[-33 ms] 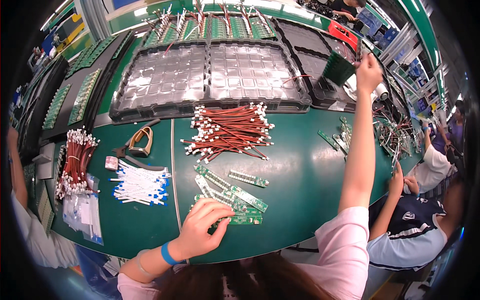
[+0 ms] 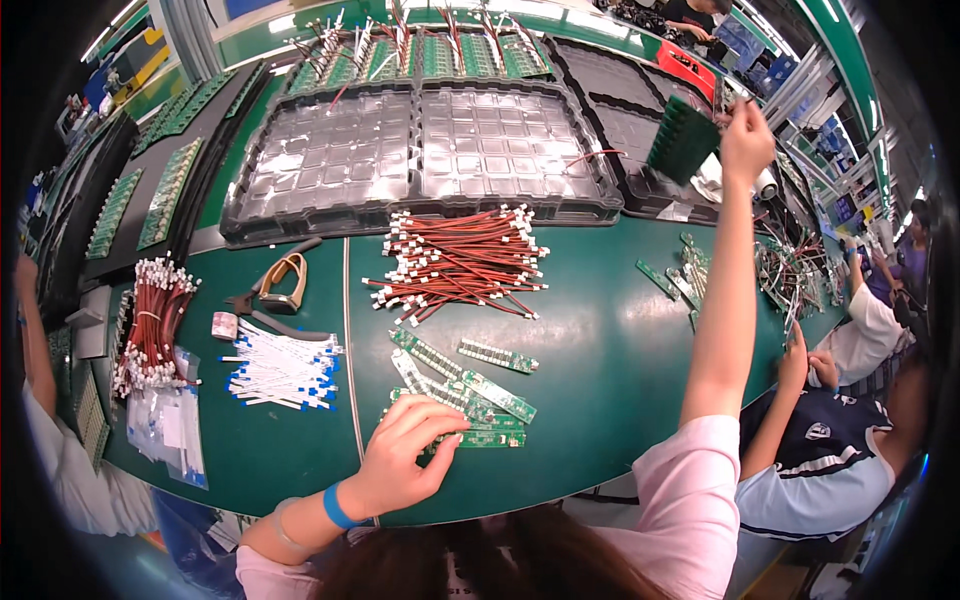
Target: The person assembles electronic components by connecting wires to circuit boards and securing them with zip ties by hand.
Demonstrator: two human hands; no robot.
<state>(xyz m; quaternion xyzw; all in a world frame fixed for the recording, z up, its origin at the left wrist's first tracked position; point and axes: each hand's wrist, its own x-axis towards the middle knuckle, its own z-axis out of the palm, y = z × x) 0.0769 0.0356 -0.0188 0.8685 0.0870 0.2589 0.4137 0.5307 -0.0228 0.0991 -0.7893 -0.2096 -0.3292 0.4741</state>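
Note:
My right hand (image 2: 748,145) is raised at the far right with its fingers pinched. A green circuit board panel (image 2: 682,140) hangs tilted just left of those fingers; whether they grip its edge or wires on it is unclear. Low in the middle, my left hand (image 2: 412,452) has curled fingers closed at the left end of a narrow green circuit board strip (image 2: 500,439). Several more strips (image 2: 500,396) lie loosely crossed beside it. Beyond them is a pile of red-and-black wire leads (image 2: 460,262) with white connectors.
Black plastic trays (image 2: 505,205) stand behind the wire pile, with wired boards (image 2: 430,52) further back. To the left lie white flat cables (image 2: 285,368), cutting pliers (image 2: 262,305), a tape roll (image 2: 224,325) and bundled red leads (image 2: 158,315). A co-worker (image 2: 820,460) sits at right.
My right hand has shifted slightly right, and the green panel has moved slightly with it and shows more sharply. My left hand stays put at the strips.

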